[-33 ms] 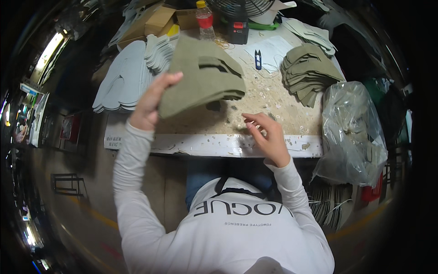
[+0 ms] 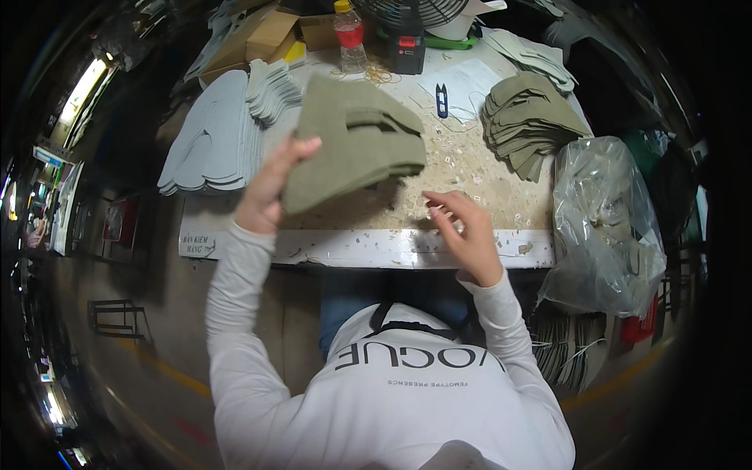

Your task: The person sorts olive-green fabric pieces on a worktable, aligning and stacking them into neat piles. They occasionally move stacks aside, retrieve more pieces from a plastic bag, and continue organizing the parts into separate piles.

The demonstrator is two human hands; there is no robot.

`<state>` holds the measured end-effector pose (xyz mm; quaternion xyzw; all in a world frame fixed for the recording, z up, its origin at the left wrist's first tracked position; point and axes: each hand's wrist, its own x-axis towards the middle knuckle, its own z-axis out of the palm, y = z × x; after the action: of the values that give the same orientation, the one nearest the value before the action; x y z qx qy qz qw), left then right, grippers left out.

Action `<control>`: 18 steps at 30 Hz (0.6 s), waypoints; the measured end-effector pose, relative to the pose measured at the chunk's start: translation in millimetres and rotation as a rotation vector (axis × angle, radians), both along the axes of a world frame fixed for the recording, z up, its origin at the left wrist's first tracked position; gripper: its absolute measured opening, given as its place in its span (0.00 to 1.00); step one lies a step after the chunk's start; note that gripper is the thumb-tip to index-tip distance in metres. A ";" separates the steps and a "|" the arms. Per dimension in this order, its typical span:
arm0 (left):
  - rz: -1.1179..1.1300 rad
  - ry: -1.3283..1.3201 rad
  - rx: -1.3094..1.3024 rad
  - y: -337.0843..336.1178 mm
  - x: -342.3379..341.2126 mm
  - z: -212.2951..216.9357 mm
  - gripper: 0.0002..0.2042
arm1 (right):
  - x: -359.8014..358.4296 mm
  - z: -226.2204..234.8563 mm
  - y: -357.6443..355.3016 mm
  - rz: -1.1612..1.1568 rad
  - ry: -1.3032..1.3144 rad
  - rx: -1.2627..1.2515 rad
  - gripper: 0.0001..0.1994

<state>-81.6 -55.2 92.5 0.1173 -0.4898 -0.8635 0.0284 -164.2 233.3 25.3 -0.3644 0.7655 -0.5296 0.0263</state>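
My left hand (image 2: pixel 270 188) grips a stack of olive-green cut pieces (image 2: pixel 325 157) by its left edge, thumb on top. The pieces look like flat fabric or leather, with a curved slot near the right side, and are tilted above the table (image 2: pixel 462 168). To the right of the stack, my right hand (image 2: pixel 468 235) hovers over the table's near edge. Its fingers are half bent with thumb and fingertips apart, and I see nothing held in them. A fanned pile of similar olive-green pieces (image 2: pixel 526 117) lies at the right. Blue thread snips (image 2: pixel 442 102) rest beyond my right hand.
Light grey cut pieces (image 2: pixel 211 137) are piled at the left. Behind stand a bottle (image 2: pixel 350 39), a black battery-like block (image 2: pixel 407 53), a fan (image 2: pixel 411 9) and cardboard boxes (image 2: pixel 270 35). A clear plastic bag (image 2: pixel 603 227) hangs at the right edge. Small scraps litter the tabletop.
My left hand and the olive-green stack have shifted slightly right and nearer to me. My right hand has moved a little to the right.
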 end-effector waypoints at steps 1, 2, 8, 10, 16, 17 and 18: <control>0.003 -0.110 -0.007 8.2 5.4 -17.2 0.32 | -0.6 6.1 3.7 -0.055 0.054 0.001 0.11; -0.027 -0.159 0.007 13.9 9.8 -32.9 0.33 | -2.0 11.9 6.3 -0.118 0.106 -0.001 0.11; 0.103 -0.179 0.264 31.9 45.8 -80.0 0.27 | 1.1 22.3 -1.7 0.135 0.287 0.141 0.25; 0.153 -0.118 0.324 36.4 49.7 -82.8 0.26 | 4.5 12.9 -26.4 0.256 0.463 0.171 0.31; 0.262 -0.154 0.067 38.3 51.4 -87.2 0.24 | 36.2 -15.2 -83.6 0.305 0.340 0.181 0.37; 0.229 -0.152 0.057 34.7 54.4 -86.4 0.22 | 37.6 -16.3 -82.7 0.297 0.406 0.162 0.36; 0.216 -0.141 -0.030 32.5 56.6 -85.9 0.22 | 32.9 -15.8 -78.6 0.355 0.399 0.078 0.35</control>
<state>-25.0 -22.7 6.6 0.2292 -0.4879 -0.8376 0.0887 -131.3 154.7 9.5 -0.5889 0.6994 -0.4046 -0.0187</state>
